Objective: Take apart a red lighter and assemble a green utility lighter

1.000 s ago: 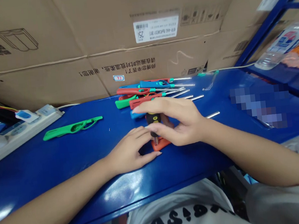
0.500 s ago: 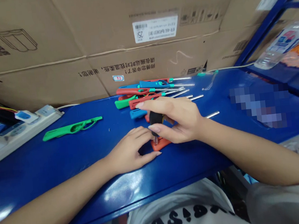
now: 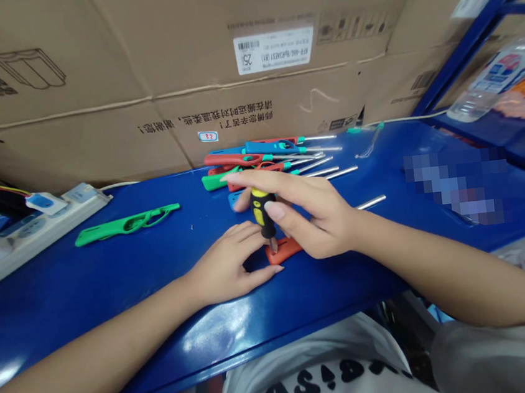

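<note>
A short black and yellow screwdriver (image 3: 263, 211) stands nearly upright, its tip on the end of an orange lighter (image 3: 284, 250) that lies on the blue table (image 3: 156, 257). My right hand (image 3: 313, 210) grips the screwdriver's handle between thumb and fingers and partly covers the lighter. Resting on the table, my left hand (image 3: 234, 262) has its thumb apart from its fingers, beside the lighter's end; its fingertips pass behind the screwdriver, and whether they touch the lighter is hidden. Past my right hand is a pile of red, blue and green lighters (image 3: 235, 159) with metal tubes.
A green lighter casing (image 3: 127, 225) lies at the left, near a white power strip (image 3: 36, 229). A tiny screw (image 3: 192, 227) is on the table. Cardboard (image 3: 182, 55) stands behind. At the right are a plastic bottle (image 3: 494, 81) and a blurred-out object (image 3: 458, 185).
The fingers of my right hand have shifted around the handle, showing more of the screwdriver, including its yellow parts. My left hand and the orange lighter have stayed in place.
</note>
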The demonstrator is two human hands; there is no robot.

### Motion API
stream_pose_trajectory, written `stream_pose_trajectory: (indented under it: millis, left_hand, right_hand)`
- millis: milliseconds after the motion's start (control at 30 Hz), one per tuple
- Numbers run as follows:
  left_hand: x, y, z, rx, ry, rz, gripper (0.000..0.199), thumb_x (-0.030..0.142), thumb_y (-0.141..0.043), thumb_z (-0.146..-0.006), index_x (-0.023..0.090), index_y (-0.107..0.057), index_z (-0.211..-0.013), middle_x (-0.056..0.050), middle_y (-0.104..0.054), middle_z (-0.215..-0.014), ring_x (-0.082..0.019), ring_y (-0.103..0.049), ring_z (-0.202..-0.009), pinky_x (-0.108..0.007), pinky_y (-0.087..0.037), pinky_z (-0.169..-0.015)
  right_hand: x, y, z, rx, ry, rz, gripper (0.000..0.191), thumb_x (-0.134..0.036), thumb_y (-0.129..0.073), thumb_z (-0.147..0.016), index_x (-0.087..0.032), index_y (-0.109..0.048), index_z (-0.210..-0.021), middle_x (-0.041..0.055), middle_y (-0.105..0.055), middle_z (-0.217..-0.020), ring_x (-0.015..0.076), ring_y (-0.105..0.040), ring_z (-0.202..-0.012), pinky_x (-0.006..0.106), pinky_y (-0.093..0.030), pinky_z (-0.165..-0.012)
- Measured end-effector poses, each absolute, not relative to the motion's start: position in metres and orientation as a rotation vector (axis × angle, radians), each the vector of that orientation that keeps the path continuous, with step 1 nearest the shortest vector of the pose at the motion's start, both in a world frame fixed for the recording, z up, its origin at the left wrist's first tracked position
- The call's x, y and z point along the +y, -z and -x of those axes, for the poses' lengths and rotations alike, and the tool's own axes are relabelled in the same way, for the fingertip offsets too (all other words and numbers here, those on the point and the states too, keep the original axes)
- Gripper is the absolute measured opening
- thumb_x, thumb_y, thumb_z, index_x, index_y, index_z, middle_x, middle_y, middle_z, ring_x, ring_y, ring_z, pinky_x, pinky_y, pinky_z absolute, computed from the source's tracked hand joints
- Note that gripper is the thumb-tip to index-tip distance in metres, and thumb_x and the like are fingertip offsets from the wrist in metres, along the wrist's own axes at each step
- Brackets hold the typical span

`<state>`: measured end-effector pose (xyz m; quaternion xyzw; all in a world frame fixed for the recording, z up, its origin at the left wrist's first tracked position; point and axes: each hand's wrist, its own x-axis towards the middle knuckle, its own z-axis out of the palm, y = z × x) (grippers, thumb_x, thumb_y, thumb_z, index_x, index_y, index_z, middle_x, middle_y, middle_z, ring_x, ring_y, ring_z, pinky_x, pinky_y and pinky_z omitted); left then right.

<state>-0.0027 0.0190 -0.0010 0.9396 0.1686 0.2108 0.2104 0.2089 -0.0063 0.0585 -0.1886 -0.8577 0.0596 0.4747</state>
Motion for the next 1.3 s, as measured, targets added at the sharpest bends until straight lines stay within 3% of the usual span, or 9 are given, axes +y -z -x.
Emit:
stream_pose_trajectory:
  millis: [167,367,567,733,800,933,1100,1233,1300]
  left_hand:
    - [0.0182,0.0005,0.0031,0.505,-0.584,-2.634,0.025,0.040,-0.067,-0.093,0.020,-0.067,-0.107,-0.008,-0.071,-0.099,-0.027,-0.066,-0.094,-0.044,-0.054,-0.090]
    - [0.0190,0.0005,0.0032,0.462,-0.611,-2.612,0.029,0.036,-0.067,-0.094,0.020,-0.063,-0.117,-0.010,-0.070,-0.118,-0.028,-0.065,-0.109,-0.043,-0.052,-0.096]
    - [0.0179,0.0002,0.0024,0.528,-0.539,-2.577,0.030,0.039,-0.067,-0.093,0.019,-0.064,-0.116,-0.009,-0.070,-0.110,-0.027,-0.066,-0.102,-0.043,-0.054,-0.091]
    - [0.0187,0.0001,0.0028,0.453,-0.615,-2.609,0.030,0.035,-0.066,-0.094,0.020,-0.063,-0.119,-0.010,-0.070,-0.118,-0.028,-0.065,-0.110,-0.044,-0.052,-0.098]
    - [0.0190,0.0014,0.0038,0.468,-0.617,-2.619,0.032,0.036,-0.066,-0.093,0.021,-0.063,-0.122,-0.011,-0.069,-0.121,-0.029,-0.064,-0.114,-0.046,-0.051,-0.099]
    - [0.0186,0.0012,0.0037,0.513,-0.567,-2.627,0.029,0.041,-0.066,-0.094,0.019,-0.066,-0.112,-0.009,-0.071,-0.101,-0.027,-0.066,-0.097,-0.045,-0.054,-0.092]
    - [0.0188,-0.0006,0.0019,0.481,-0.560,-2.596,0.026,0.040,-0.066,-0.094,0.019,-0.066,-0.110,-0.009,-0.070,-0.112,-0.027,-0.065,-0.107,-0.043,-0.051,-0.097]
    - [0.0196,0.0011,0.0031,0.500,-0.564,-2.598,0.025,0.039,-0.066,-0.094,0.020,-0.064,-0.109,-0.008,-0.071,-0.107,-0.026,-0.066,-0.101,-0.042,-0.051,-0.093]
    - [0.0198,0.0008,0.0031,0.488,-0.563,-2.593,0.024,0.039,-0.067,-0.094,0.020,-0.063,-0.108,-0.007,-0.071,-0.108,-0.026,-0.066,-0.102,-0.042,-0.051,-0.094]
  right_hand:
    - [-0.0063,-0.0587,-0.2107,-2.062,0.042,0.470,0.030,-0.032,-0.066,-0.096,-0.016,-0.062,-0.122,0.0038,-0.076,-0.111,0.0119,-0.072,-0.103,0.023,-0.057,-0.095]
    - [-0.0098,-0.0590,-0.2070,-2.093,-0.204,0.488,0.037,-0.023,-0.038,-0.106,-0.009,-0.051,-0.138,0.0125,-0.066,-0.135,0.0126,-0.068,-0.116,0.027,-0.056,-0.098]
    - [-0.0063,-0.0560,-0.2093,-2.050,0.031,0.458,0.022,-0.035,-0.065,-0.097,-0.017,-0.063,-0.110,0.0006,-0.075,-0.090,0.0108,-0.071,-0.082,0.023,-0.059,-0.080]
    - [-0.0105,-0.0604,-0.2078,-2.106,-0.229,0.438,0.035,-0.021,-0.034,-0.107,-0.009,-0.054,-0.133,0.0101,-0.071,-0.122,0.0106,-0.069,-0.111,0.025,-0.057,-0.095]
    - [-0.0113,-0.0618,-0.2082,-2.102,-0.204,0.472,0.031,-0.024,-0.043,-0.106,-0.011,-0.059,-0.129,0.0075,-0.073,-0.119,0.0101,-0.071,-0.107,0.023,-0.056,-0.094]
    - [-0.0092,-0.0607,-0.2123,-2.050,0.110,0.544,0.029,-0.036,-0.064,-0.097,-0.018,-0.067,-0.118,0.0026,-0.079,-0.106,0.0100,-0.074,-0.083,0.020,-0.059,-0.080]
    - [-0.0090,-0.0632,-0.2122,-2.088,-0.164,0.513,0.040,-0.019,-0.037,-0.104,-0.010,-0.054,-0.140,0.0099,-0.074,-0.121,0.0126,-0.072,-0.106,0.026,-0.058,-0.092]
    - [-0.0073,-0.0637,-0.2128,-2.053,-0.049,0.566,0.028,-0.032,-0.061,-0.098,-0.016,-0.067,-0.120,0.0048,-0.077,-0.112,0.0123,-0.074,-0.095,0.023,-0.059,-0.085]
    - [-0.0061,-0.0618,-0.2148,-2.054,0.056,0.585,0.030,-0.038,-0.059,-0.099,-0.018,-0.067,-0.121,0.0041,-0.078,-0.111,0.0130,-0.074,-0.092,0.024,-0.059,-0.083]
